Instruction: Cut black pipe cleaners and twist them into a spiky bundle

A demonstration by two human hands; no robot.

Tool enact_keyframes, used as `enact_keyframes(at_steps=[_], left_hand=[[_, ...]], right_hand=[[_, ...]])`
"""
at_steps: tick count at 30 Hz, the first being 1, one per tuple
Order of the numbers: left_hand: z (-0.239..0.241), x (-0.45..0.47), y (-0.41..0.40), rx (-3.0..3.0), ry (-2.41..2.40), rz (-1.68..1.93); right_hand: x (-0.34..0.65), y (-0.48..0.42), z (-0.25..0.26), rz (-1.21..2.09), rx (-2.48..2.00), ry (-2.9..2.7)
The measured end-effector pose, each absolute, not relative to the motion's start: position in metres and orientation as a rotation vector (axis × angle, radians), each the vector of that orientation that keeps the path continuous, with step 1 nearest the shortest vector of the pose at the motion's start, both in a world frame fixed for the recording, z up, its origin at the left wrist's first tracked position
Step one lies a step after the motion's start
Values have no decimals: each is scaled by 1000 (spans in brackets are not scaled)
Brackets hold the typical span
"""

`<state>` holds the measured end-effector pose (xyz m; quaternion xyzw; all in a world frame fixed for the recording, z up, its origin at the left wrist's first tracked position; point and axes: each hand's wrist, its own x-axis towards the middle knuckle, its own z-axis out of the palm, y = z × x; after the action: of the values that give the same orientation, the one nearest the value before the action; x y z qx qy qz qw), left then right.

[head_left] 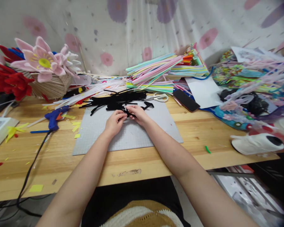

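Over the grey cutting mat point(132, 135), my left hand point(115, 121) and my right hand point(137, 114) meet with their fingertips close together. Both pinch a short black pipe cleaner point(132, 117), mostly covered by the fingers. Right behind them lies a heap of black pipe cleaners point(113, 100) across the mat's far edge. A bent black piece point(148, 105) rests just right of my right hand. White-handled scissors point(159, 97) lie beyond it.
A blue glue gun point(53, 118) with its cord lies left of the mat. Behind are piles of pastel pipe cleaners point(156, 71) and a vase of fuzzy flowers point(44, 61). To the right are a dark phone point(186, 100), white paper point(203, 91) and a white object point(257, 143).
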<state>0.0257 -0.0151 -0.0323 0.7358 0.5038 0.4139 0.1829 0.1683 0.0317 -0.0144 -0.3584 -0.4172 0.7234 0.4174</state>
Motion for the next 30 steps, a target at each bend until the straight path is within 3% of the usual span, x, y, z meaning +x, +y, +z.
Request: enact_keyframes(at_steps=[10,19,24,30], left_hand=[[-30,24,-15,2130,1515,1224],[-21,23,-18,1884,1714,1211],[-16,26,-16,1560,1612,1357],[-19,32,-10,1592,1613,1274]], right_hand=[[163,28,-18,1684,-982,-1234],[167,36,-28,1293,-1070,-1171],[169,34,-26,1345,-979,-1338],[159,26,-25,1420,-992,-1401]])
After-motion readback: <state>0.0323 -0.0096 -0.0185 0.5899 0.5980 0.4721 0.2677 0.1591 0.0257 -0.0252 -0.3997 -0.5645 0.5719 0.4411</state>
